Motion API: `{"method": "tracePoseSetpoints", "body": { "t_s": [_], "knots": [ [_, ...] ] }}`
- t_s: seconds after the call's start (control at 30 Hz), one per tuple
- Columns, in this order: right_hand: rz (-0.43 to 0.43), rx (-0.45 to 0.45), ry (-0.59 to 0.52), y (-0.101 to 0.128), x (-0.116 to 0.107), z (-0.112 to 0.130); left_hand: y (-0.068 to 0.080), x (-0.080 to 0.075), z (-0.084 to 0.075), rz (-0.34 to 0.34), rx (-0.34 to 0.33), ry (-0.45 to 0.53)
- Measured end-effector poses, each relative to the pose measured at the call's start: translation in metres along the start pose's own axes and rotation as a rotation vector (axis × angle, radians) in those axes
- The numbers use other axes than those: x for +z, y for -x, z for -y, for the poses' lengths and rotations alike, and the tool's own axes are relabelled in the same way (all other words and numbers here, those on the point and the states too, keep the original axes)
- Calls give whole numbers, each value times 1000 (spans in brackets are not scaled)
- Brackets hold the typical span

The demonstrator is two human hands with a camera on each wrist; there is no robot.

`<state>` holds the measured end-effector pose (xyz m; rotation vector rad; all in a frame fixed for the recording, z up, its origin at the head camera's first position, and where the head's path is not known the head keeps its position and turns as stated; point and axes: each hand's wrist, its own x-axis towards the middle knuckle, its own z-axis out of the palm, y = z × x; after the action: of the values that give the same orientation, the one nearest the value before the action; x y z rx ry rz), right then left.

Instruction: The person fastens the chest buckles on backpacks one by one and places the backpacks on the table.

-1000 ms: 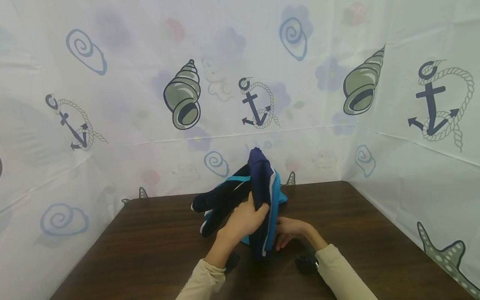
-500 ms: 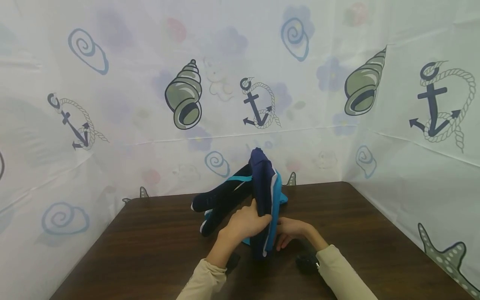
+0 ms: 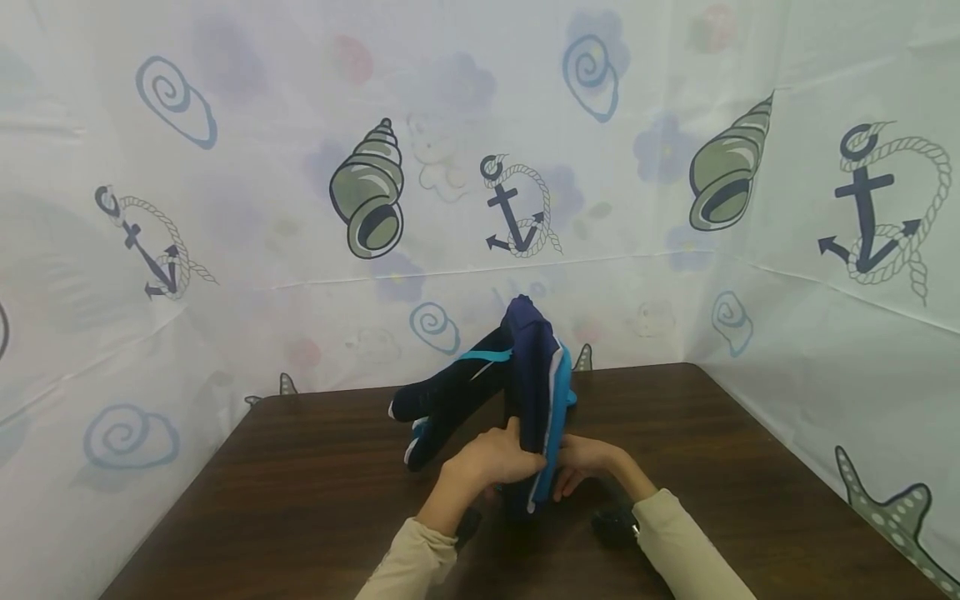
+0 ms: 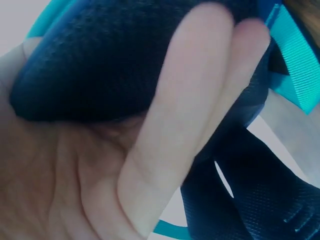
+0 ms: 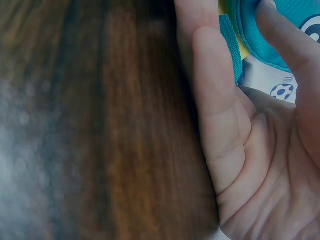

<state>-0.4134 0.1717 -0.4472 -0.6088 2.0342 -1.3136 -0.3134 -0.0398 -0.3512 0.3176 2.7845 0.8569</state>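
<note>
Right hand [image 3: 581, 467] fingertips — behind backpack [image 3: 528, 375]

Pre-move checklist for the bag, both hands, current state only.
1. Left hand grips the navy and turquoise fabric backpack: ok, fingers curl over navy mesh padding.
2. Right hand on the backpack: ok, fingers touch its turquoise edge.
3. Backpack upright on the dark wooden table: ok, held standing on end.
4. Straps free: cannot tell, they trail left behind the hand.
5. Small black object by the right sleeve is apart from the backpack: ok.
</note>
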Motion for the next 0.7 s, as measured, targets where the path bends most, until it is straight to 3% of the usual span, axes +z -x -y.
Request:
{"method": "tracePoseSetpoints", "body": {
  "t_s": [0.4,0.57,0.7],
  "knots": [
    [-2,-27,-11,2,1,-1,0,3,4,61,-2,-38],
    [4,-27,-13,1,0,-3,-3,6,9,129,-30,-53],
    [4,-32,-20,1,-1,-4,-5,7,10,135,-46,-60]
  ]
}}
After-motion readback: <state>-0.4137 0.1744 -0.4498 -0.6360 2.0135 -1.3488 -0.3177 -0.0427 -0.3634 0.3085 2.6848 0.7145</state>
